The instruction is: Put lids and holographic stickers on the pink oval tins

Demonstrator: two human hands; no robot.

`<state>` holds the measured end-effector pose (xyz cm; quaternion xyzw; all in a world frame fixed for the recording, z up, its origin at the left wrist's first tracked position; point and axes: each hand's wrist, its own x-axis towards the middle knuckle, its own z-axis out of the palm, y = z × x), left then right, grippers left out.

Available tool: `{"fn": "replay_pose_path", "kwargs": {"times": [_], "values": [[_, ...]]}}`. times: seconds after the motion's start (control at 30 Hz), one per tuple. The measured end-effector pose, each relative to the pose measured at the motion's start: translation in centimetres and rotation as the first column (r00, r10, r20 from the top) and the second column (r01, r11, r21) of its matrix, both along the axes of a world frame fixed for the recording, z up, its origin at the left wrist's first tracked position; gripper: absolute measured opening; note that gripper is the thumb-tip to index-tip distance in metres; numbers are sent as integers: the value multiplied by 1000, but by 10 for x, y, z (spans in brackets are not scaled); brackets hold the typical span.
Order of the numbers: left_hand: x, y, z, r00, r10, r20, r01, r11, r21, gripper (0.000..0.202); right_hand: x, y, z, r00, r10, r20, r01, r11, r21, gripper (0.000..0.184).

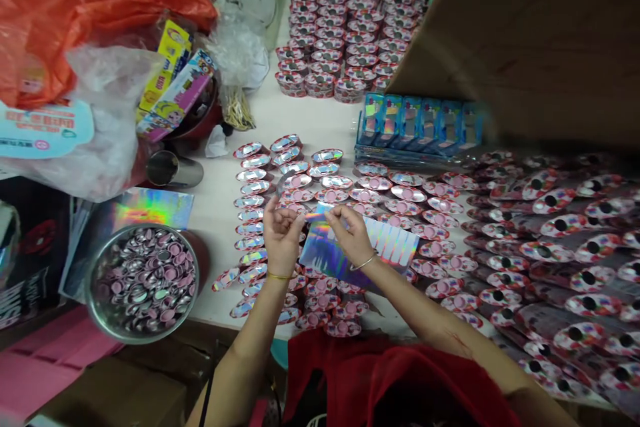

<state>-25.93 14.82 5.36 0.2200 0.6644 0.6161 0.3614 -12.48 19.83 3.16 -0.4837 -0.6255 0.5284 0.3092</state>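
Note:
My left hand (281,232) and my right hand (351,235) meet above rows of oval-topped packs (337,182). Between their pinched fingertips runs a small shiny strip (315,216), its colours shifting like a holographic sticker. Under my right hand lies a silvery rainbow sticker sheet (325,250), with pale strip-shaped marks on its right half. It rests on top of the packs. Many nearby packs carry a pink round piece on top; those on the left show shiny film tops.
A metal bowl (193,307) of small round pieces stands at the left, beside a metal cup (187,171). Plastic bags (125,0) and bright boxes (175,97) lie behind. Blue boxes (413,123) sit near a large cardboard box (525,33). More packs (550,250) crowd the right.

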Motion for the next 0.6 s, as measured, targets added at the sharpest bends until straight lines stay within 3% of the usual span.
{"fn": "replay_pose_path", "kwargs": {"times": [0.13,0.3,0.47,0.6], "values": [[-29,12,-19,996,48,-79,-51,998,-36,66,-30,19,-5,973,25,231,-62,986,154,21],[-57,41,-52,950,77,-301,-99,994,-55,69,-65,54,-17,854,74,514,-244,931,271,20],[-65,57,-79,888,22,-458,-90,988,-127,71,-80,69,-31,737,82,671,-368,882,296,26],[-65,60,-90,832,-11,-554,-113,976,-188,70,-85,72,-38,681,98,726,-444,843,304,26]]}}
